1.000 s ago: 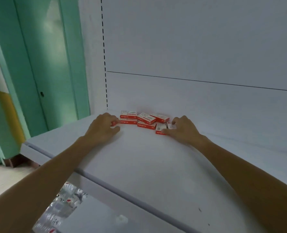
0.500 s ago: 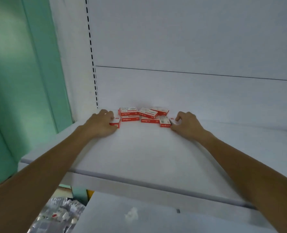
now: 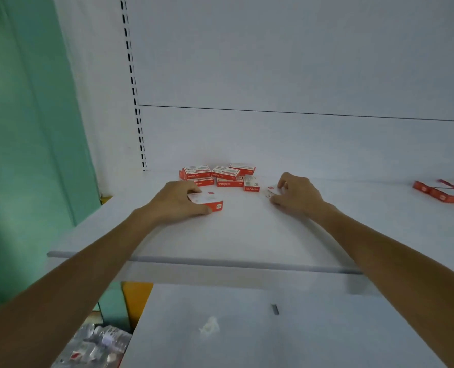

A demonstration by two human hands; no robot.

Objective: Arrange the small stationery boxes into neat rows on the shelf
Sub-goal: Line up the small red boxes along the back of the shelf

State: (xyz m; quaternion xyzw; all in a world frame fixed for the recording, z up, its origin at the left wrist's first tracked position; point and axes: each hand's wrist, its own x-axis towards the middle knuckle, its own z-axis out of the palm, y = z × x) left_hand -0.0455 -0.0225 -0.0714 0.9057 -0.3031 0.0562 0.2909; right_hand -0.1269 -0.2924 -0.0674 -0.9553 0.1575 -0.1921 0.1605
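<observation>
Left hand (image 3: 176, 201) pinching one box (image 3: 207, 202), long axis 3 to 9 o'clock. Right hand (image 3: 296, 195) pinching another box (image 3: 269, 192). Pile (image 3: 219, 176) at 12 o'clock, nearer left

brand word on red fronts of small boxes (image 3: 230, 183) beyond the two hands: looks like "wenguxx", last letters unsure | top-label print: too small to read | box (image 3: 212, 202) under left hand (image 3: 176, 201): white mark, unreadable
</observation>
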